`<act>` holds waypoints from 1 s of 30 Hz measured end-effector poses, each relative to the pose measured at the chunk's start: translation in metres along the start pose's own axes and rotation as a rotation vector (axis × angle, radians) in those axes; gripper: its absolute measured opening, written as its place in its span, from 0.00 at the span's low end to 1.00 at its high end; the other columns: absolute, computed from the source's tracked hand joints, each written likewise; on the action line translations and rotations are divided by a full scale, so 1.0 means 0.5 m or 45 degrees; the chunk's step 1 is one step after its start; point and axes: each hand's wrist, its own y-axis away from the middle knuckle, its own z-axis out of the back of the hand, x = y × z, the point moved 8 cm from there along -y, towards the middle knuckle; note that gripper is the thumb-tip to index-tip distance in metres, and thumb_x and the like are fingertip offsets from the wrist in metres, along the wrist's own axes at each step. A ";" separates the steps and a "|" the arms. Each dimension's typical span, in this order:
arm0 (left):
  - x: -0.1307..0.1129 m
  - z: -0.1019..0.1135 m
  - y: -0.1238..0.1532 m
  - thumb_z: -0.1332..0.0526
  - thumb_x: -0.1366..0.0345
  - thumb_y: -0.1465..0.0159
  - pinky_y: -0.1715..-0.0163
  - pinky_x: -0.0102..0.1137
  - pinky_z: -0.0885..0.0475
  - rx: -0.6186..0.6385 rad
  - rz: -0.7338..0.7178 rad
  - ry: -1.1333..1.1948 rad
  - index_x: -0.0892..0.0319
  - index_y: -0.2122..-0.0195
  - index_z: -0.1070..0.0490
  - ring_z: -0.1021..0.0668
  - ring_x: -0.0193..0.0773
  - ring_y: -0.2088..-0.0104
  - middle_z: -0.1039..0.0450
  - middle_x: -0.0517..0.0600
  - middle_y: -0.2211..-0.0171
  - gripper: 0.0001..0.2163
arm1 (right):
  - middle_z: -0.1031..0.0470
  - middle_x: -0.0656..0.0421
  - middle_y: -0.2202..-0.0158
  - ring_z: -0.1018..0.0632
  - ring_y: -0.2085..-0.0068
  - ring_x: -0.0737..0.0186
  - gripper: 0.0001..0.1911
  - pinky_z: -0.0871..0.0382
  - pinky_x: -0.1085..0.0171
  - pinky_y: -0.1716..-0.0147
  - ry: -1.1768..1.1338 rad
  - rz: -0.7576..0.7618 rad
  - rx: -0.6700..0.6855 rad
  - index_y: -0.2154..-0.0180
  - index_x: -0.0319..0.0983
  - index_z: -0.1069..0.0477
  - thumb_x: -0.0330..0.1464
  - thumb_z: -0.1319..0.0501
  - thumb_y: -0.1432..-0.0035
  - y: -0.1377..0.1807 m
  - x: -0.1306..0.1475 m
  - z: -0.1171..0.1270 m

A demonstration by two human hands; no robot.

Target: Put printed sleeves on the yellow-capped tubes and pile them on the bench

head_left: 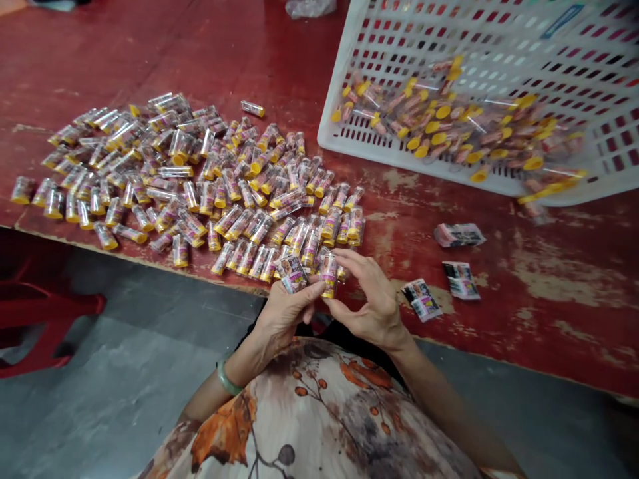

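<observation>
Between my hands, at the table's near edge, is a small clear tube with a yellow end and a printed label (329, 274). My right hand (372, 299) grips this tube between thumb and forefinger. My left hand (287, 309) is closed on a small stack of printed labels (291, 273), and its thumb also touches the tube's lower left side. Just beyond my fingers lies a wide pile of similar tubes (239, 173) with yellow ends and pink and purple print. Right of my right hand are two loose labels, one nearer (422, 299) and one farther (461, 280).
A white slatted plastic basket (332, 120) at the far right holds many clear tubes with yellow ends (439, 126). A bundle of labels (459, 235) lies before it on the worn red table (499, 332). A red stool (40, 306) stands at the left; crumpled plastic (310, 8) lies at the back.
</observation>
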 end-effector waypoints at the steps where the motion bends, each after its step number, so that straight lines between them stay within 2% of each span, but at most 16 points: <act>1: 0.001 -0.002 0.000 0.28 0.57 0.53 0.87 0.23 0.48 0.001 0.006 0.023 0.63 0.68 0.24 0.42 0.22 0.88 0.39 0.40 0.88 0.16 | 0.28 0.45 0.48 0.26 0.47 0.47 0.30 0.29 0.48 0.52 0.030 0.027 -0.010 0.44 0.37 0.38 0.26 0.39 0.50 0.002 0.005 0.000; 4: 0.006 -0.002 0.002 0.27 0.60 0.53 0.87 0.23 0.46 -0.028 0.017 0.057 0.63 0.68 0.24 0.42 0.21 0.88 0.37 0.40 0.85 0.15 | 0.29 0.42 0.47 0.26 0.46 0.46 0.30 0.28 0.49 0.53 0.096 0.081 -0.030 0.44 0.36 0.39 0.24 0.41 0.51 0.010 0.015 -0.003; 11: 0.018 0.001 0.008 0.27 0.58 0.53 0.88 0.23 0.43 -0.058 0.032 0.056 0.63 0.68 0.23 0.42 0.22 0.89 0.38 0.40 0.87 0.16 | 0.28 0.43 0.48 0.25 0.47 0.47 0.29 0.28 0.49 0.53 0.129 0.022 -0.083 0.45 0.37 0.38 0.25 0.41 0.51 0.022 0.009 -0.007; 15: 0.018 0.001 0.015 0.28 0.58 0.52 0.88 0.23 0.45 -0.055 0.042 0.066 0.63 0.68 0.24 0.42 0.23 0.89 0.39 0.40 0.88 0.15 | 0.28 0.42 0.48 0.26 0.47 0.46 0.29 0.28 0.48 0.53 0.090 0.041 -0.084 0.46 0.35 0.37 0.24 0.41 0.53 0.023 0.011 -0.012; 18: 0.009 0.008 0.019 0.29 0.57 0.50 0.87 0.23 0.48 -0.076 -0.004 0.054 0.63 0.69 0.25 0.42 0.22 0.88 0.40 0.39 0.88 0.14 | 0.28 0.42 0.48 0.26 0.46 0.45 0.29 0.29 0.47 0.51 0.090 0.064 -0.074 0.46 0.35 0.37 0.25 0.41 0.52 0.020 0.015 -0.021; 23: -0.021 0.040 0.025 0.27 0.58 0.53 0.86 0.23 0.51 -0.163 -0.138 -0.012 0.64 0.70 0.25 0.42 0.22 0.87 0.38 0.40 0.86 0.16 | 0.28 0.43 0.48 0.25 0.47 0.47 0.29 0.29 0.47 0.51 0.070 0.079 -0.012 0.46 0.35 0.38 0.26 0.41 0.52 0.000 0.022 -0.053; 30: -0.039 0.059 0.029 0.28 0.58 0.52 0.86 0.23 0.53 -0.197 -0.174 -0.023 0.64 0.71 0.28 0.43 0.22 0.88 0.40 0.39 0.86 0.16 | 0.28 0.43 0.49 0.26 0.47 0.46 0.28 0.30 0.48 0.50 0.028 0.113 -0.006 0.46 0.34 0.37 0.24 0.41 0.52 -0.018 0.046 -0.080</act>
